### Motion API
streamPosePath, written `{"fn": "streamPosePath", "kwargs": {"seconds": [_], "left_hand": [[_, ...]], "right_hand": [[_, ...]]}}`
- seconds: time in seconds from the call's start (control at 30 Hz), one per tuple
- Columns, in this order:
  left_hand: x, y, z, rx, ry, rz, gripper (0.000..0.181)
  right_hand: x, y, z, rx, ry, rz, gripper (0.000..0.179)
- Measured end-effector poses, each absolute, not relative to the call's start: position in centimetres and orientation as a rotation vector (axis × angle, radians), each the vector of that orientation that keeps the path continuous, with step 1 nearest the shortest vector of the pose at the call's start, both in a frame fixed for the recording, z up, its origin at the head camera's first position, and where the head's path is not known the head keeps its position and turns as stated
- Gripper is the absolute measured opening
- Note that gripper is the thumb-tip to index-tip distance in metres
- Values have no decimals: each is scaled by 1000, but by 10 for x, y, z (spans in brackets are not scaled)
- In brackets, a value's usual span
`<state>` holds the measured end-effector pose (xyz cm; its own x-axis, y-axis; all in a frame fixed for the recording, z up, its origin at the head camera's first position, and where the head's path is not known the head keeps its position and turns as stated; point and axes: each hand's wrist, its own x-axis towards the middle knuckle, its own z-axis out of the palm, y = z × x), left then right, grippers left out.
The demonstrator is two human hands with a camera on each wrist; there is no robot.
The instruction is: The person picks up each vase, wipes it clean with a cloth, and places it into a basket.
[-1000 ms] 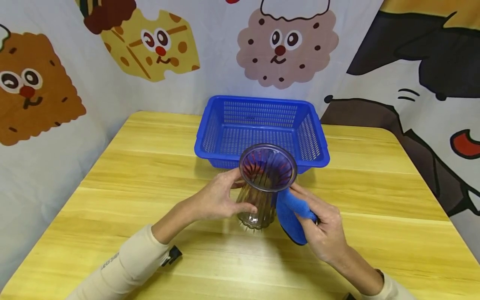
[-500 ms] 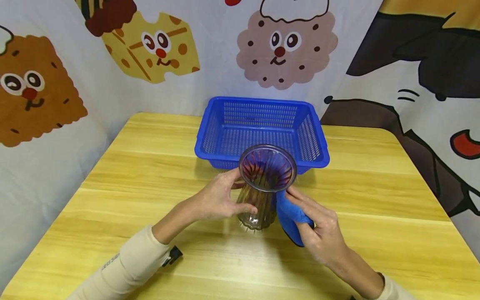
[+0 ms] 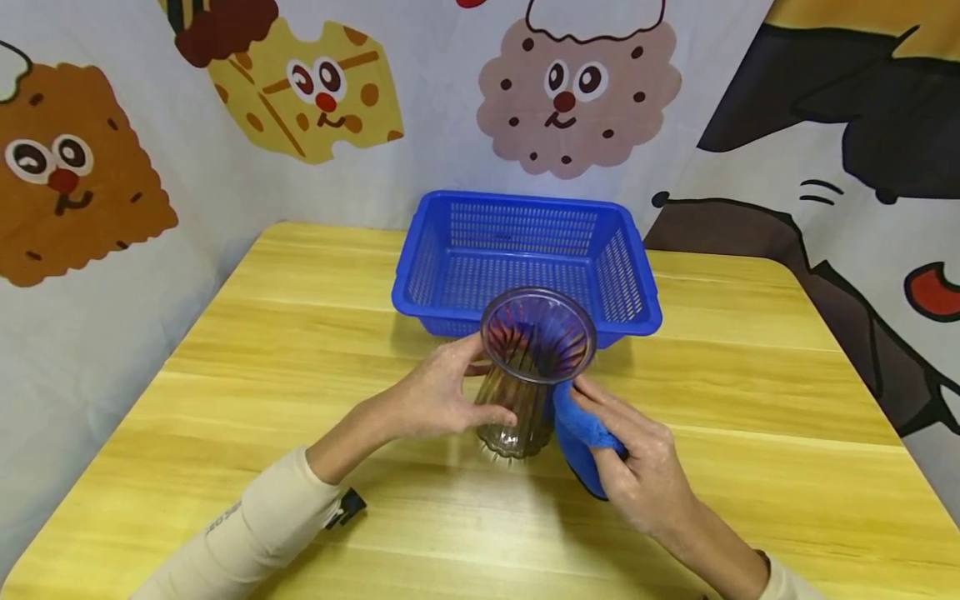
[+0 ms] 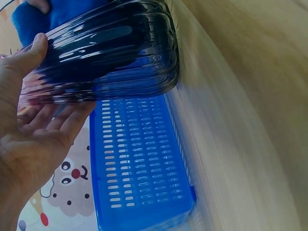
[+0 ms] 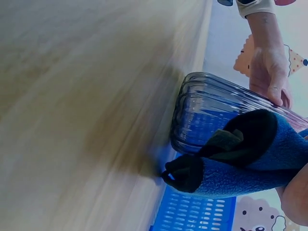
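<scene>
A ribbed, purple-tinted glass vase (image 3: pixel 517 417) with a flared round rim stands over the table, its mouth tilted toward the head camera. My left hand (image 3: pixel 442 396) grips its left side, thumb in front and fingers behind, as the left wrist view also shows. My right hand (image 3: pixel 637 458) holds a folded blue cloth (image 3: pixel 581 437) with a dark edge against the vase's right side. In the right wrist view the cloth (image 5: pixel 240 180) hangs in folds beside the ribbed glass (image 5: pixel 202 106). Part of the right fingers is hidden behind the cloth and rim.
Directly behind the vase sits a blue perforated plastic basket (image 3: pixel 525 275) with nothing in it. The wooden table (image 3: pixel 300 333) runs back to a white wall cloth (image 3: pixel 442 83) printed with cartoon faces. A black strap end (image 3: pixel 347 508) sticks out from the left sleeve.
The blue cloth shifts slightly downward along the vase's right side, and the right fingers fold over it a little more. Vase and left hand stay nearly in place.
</scene>
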<state>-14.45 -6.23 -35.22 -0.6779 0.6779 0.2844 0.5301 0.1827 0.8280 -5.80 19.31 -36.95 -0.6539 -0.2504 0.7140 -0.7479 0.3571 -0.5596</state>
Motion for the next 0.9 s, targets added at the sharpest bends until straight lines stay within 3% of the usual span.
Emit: {"fn": "streamPosePath", "kwargs": {"seconds": [0.9], "left_hand": [[-142, -60, -350, 1168, 2385, 1446, 94]], "right_hand": [[-54, 206, -373, 818, -2447, 1079, 46]]}}
